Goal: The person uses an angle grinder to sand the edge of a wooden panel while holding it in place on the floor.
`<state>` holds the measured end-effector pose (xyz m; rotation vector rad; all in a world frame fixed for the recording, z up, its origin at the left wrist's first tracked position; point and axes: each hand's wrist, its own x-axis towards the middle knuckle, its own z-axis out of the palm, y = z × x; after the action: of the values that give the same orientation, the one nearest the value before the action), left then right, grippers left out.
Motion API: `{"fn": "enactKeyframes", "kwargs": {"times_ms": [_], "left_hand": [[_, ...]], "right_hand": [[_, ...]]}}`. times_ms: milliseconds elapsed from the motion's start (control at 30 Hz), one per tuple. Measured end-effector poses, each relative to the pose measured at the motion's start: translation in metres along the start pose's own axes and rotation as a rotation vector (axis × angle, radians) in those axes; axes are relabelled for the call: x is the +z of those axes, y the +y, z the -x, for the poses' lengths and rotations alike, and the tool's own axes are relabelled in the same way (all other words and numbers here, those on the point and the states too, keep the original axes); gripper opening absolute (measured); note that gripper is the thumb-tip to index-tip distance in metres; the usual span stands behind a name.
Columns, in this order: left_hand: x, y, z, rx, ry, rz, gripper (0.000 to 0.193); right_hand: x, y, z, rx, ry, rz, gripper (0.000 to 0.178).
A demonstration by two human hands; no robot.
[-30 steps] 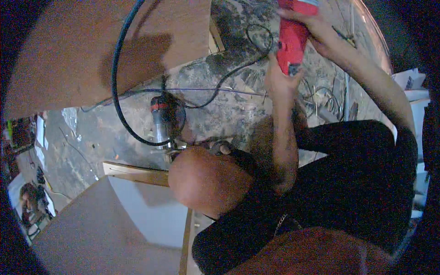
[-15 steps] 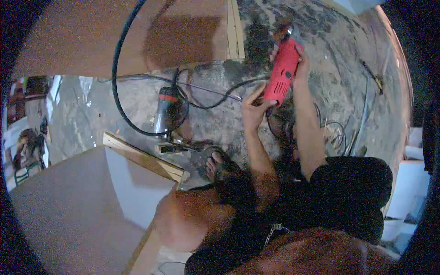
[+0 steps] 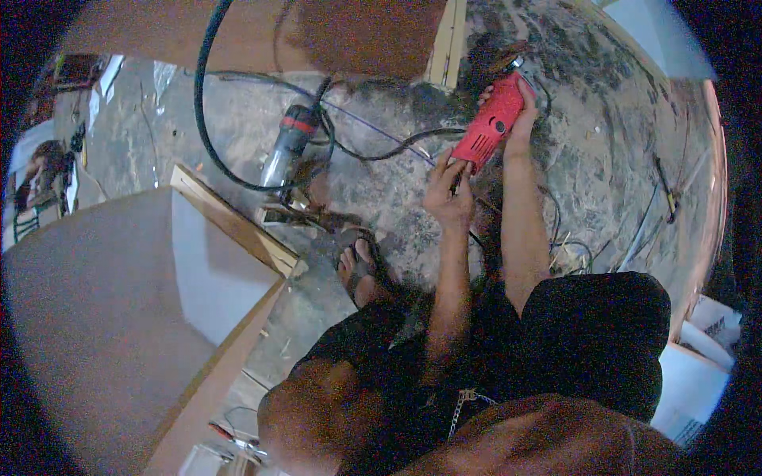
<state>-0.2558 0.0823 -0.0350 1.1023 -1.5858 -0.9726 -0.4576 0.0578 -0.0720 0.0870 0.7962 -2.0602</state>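
A red angle grinder (image 3: 490,125) is held over the floor in front of me, slanting away to the right, its metal head and disc at the far end. My right hand (image 3: 521,119) wraps round the front of its body from the right, fingertips showing on the other side. At the rear end, my left hand (image 3: 451,194) has its fingers closed on the housing, by the vent slots. The disc (image 3: 508,57) is dim and blurred against the dark floor.
Left of my hands, a power tool with a red band (image 3: 294,135) stands on the floor, a thick black cable (image 3: 200,119) looping round it. Wood-edged panels (image 3: 95,293) lie at near left and far left. My sandalled foot (image 3: 357,266) is close by; a hammer-like tool (image 3: 669,194) lies at right.
My view has shifted, so the floor, panels and banded tool sit higher in it. The grinder slants more to the right, still in both hands.
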Motion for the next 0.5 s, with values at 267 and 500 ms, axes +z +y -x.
{"fn": "enactKeyframes", "kwargs": {"times_ms": [267, 500], "left_hand": [[0.002, -0.025, 0.016, -0.003, 0.054, 0.052, 0.024], [-0.010, -0.021, 0.006, 0.058, 0.063, 0.007, 0.019]], "right_hand": [[0.003, 0.009, -0.009, -0.110, 0.085, 0.228, 0.038], [0.035, 0.017, 0.014, -0.030, 0.038, 0.219, 0.037]]}}
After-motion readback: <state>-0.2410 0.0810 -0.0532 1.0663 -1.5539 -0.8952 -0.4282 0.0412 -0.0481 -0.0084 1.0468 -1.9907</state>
